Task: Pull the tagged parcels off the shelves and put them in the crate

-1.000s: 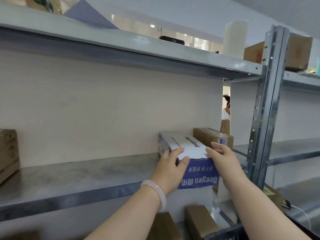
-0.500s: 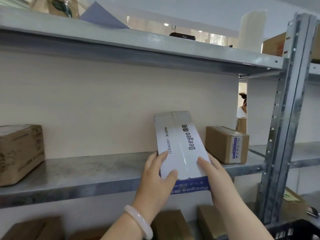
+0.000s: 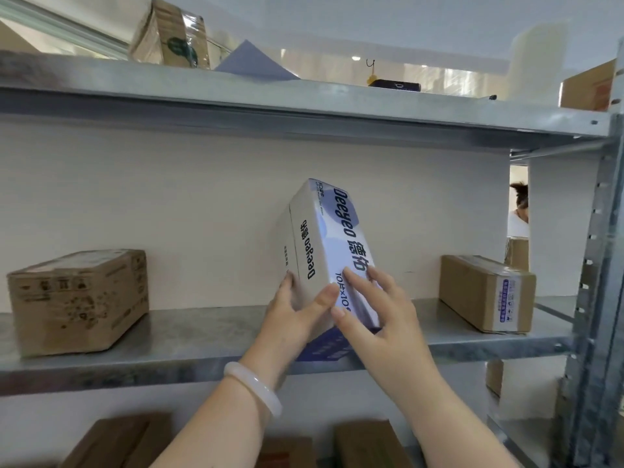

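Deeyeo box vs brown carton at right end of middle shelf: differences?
Deeyeo box is white-and-blue, printed; brown carton is plain cardboard, small label. Deeyeo box stands tipped up, held by left hand and right hand; brown carton lies flat on the shelf, untouched. Both closed oblong boxes.

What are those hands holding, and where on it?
The white Deeyeo box, at its lower end: the left hand grips its left edge, the right hand presses its front face.

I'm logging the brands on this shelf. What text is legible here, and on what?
"Deeyeo 德佑": white-and-blue box, wide face and narrow side.
"10片×10": same box, rest hidden by the right hand.
Print on the left brown box and the right brown box: too blurred to read.
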The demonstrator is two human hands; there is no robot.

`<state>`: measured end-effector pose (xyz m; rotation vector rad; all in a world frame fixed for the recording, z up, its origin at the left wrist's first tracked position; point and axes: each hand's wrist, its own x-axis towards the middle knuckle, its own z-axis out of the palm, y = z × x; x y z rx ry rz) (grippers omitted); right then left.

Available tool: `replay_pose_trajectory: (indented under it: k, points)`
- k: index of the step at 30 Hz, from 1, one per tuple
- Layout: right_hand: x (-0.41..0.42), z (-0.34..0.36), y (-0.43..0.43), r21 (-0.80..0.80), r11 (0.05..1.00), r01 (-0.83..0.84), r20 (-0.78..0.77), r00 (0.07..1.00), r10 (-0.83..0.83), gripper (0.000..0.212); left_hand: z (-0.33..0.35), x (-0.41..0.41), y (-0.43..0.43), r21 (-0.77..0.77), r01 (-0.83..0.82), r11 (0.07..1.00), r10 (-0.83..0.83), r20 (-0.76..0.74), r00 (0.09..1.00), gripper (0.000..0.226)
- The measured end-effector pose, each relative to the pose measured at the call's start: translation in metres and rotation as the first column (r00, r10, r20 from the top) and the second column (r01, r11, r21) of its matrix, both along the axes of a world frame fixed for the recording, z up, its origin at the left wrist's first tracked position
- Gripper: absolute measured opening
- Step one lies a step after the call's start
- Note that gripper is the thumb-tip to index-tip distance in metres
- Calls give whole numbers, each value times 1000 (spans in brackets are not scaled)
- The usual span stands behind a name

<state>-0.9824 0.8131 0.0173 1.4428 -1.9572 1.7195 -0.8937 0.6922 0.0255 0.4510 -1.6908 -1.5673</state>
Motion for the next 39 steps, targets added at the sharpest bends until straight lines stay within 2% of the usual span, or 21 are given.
replay_pose_trajectory:
  k: [2, 4, 6, 8, 10, 12, 14, 16, 19, 21, 24, 25, 26, 28, 29, 32, 35, 39]
  points:
    - [1, 2, -4, -102, 993, -62, 89, 994, 71, 45, -1, 4, -5, 82, 78, 994, -70, -97, 993, 113]
    - [-1, 5, -7, -257, 958, -125, 294, 934, 201, 51, -3, 8, -8, 121, 164, 979, -139, -190, 972, 82]
    - [-2, 6, -8, -322, 931, -171, 417, 858, 301, 50, -7, 14, -9, 105, 196, 975, -167, -237, 957, 66]
    - [1, 5, -11, -290, 923, -252, 416, 835, 359, 38, -8, 20, -9, 47, 230, 972, -211, -247, 946, 63]
    - [7, 1, -15, -263, 921, -289, 354, 859, 370, 40, -9, 23, -11, -64, 225, 972, -234, -209, 950, 57]
    - [12, -4, -19, -215, 949, -232, 246, 927, 282, 43, -10, 27, -14, -131, 142, 981, -167, -213, 963, 47]
    - [16, -6, -21, -118, 983, -139, 107, 982, 152, 51, -12, 33, -16, -134, 63, 989, -94, -232, 968, 48]
    - [22, -7, -22, -38, 998, -50, -13, 999, 50, 54, -14, 37, -19, -149, -11, 989, -23, -221, 975, 47]
    - [35, -8, -24, 36, 999, 28, -162, 986, -22, 46, -16, 41, -24, -182, -150, 972, 122, -155, 980, 58]
    - [45, -12, -27, 91, 992, 86, -262, 963, -59, 42, -18, 45, -24, -130, -84, 988, 62, -166, 984, 76]
    - [52, -17, -31, 137, 981, 140, -385, 920, -77, 49, -19, 51, -20, 1, 93, 996, -91, -183, 979, 99]
    - [52, -17, -32, 155, 978, 139, -398, 915, -67, 50, -21, 52, -22, 27, 102, 994, -95, -180, 979, 101]
    - [51, -17, -33, 175, 976, 127, -400, 915, -47, 49, -23, 53, -25, 46, 96, 994, -86, -182, 979, 92]
    - [47, -17, -34, 192, 978, 79, -355, 935, -6, 46, -25, 55, -32, 82, 83, 993, -66, -195, 979, 60]
    - [44, -18, -34, 181, 981, 65, -311, 950, -5, 45, -26, 56, -35, 105, 89, 991, -66, -204, 977, 52]
    - [31, -18, -35, 191, 980, 59, -139, 990, -32, 51, -32, 65, -47, 121, 130, 984, -103, -212, 972, 52]
    - [23, -24, -42, 199, 976, -87, 66, 995, 75, 56, -36, 70, -57, 126, 122, 985, -97, -186, 978, 55]
    - [30, -28, -56, 134, 980, -147, 149, 981, 127, 57, -34, 74, -70, 131, 57, 990, -36, -158, 987, 40]
